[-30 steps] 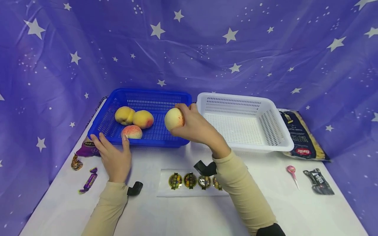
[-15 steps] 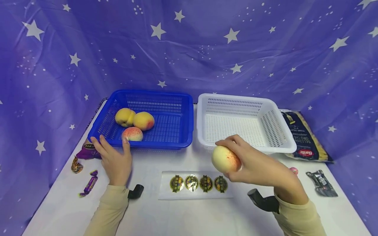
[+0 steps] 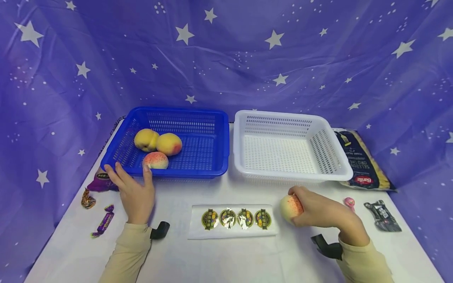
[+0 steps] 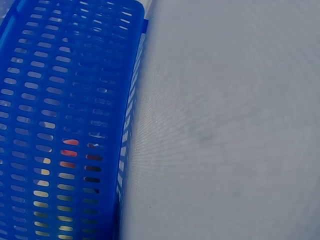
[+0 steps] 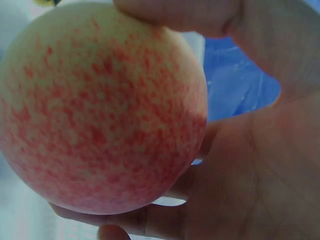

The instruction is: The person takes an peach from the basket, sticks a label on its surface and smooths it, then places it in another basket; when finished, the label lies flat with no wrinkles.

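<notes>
A: What is in your right hand (image 3: 315,208)?

B: A red-speckled peach (image 3: 291,208), gripped between your curled fingers and thumb, low over the white table (image 3: 212,259); whether the fruit touches the surface cannot be told.

A: And close about that grip?

B: Just left of it, a strip of four round stickers (image 3: 232,221) lies flat. To its right sit a pink lollipop (image 3: 348,201), partly hidden by your arm, and a black packet (image 3: 383,216).

A: Farther out?

B: Beyond the grip stands a white basket (image 3: 293,175), with a pasta bag (image 3: 364,165) against its right end. Well to the grip's left, your left hand (image 3: 136,196) rests outstretched fingers on the near rim of a blue basket (image 3: 191,173) holding three more peaches (image 3: 169,144). Farthest left lies a purple-wrapped candy (image 3: 104,222).
</notes>
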A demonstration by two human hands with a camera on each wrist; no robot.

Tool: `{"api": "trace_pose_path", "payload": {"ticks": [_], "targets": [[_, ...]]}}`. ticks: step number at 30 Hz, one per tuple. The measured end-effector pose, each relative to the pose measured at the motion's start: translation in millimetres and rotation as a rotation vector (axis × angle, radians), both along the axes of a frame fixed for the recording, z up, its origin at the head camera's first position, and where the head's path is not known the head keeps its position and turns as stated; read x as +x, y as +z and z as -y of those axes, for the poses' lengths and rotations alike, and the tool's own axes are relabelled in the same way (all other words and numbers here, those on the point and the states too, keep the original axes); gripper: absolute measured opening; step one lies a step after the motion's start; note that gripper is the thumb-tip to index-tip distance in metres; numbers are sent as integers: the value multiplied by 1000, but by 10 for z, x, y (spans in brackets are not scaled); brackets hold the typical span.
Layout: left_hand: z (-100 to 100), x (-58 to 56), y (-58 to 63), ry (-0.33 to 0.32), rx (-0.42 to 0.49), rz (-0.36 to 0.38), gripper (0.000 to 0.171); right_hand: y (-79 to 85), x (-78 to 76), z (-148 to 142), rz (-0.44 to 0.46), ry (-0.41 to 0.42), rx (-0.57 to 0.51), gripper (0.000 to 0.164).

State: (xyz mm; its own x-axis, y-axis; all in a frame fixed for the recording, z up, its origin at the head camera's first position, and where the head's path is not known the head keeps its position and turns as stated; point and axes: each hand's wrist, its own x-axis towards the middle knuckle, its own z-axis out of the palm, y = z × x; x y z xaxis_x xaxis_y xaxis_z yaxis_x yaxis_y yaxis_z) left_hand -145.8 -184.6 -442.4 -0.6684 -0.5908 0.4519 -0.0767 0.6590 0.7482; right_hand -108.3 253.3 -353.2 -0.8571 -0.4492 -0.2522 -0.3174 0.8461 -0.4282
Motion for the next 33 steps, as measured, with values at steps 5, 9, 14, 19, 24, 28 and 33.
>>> {"api": "trace_pose_path", "payload": {"ticks": [5, 9, 14, 19, 24, 28, 33], "targets": [[9, 13, -4, -7, 2, -1, 78, -133, -86, -59, 23, -8, -6, 52], [23, 13, -11, -10, 0, -1, 78, -198, -124, -71, 58, -3, 42, 52], [31, -4, -21, -10, 2, 1, 78, -215, -141, -87, 80, -25, 57, 63], [31, -23, -12, -17, -2, -17, 77, -210, -135, -101, 59, -63, 3, 66], [39, -39, 5, -11, -1, -13, 78, -226, -106, -90, 21, -62, -7, 58], [40, -37, 0, -8, 11, 0, 78, -247, -82, -84, 26, -73, 2, 61], [31, -31, -9, -10, 22, -1, 76, -234, -53, -81, 22, -86, 14, 67]]}}
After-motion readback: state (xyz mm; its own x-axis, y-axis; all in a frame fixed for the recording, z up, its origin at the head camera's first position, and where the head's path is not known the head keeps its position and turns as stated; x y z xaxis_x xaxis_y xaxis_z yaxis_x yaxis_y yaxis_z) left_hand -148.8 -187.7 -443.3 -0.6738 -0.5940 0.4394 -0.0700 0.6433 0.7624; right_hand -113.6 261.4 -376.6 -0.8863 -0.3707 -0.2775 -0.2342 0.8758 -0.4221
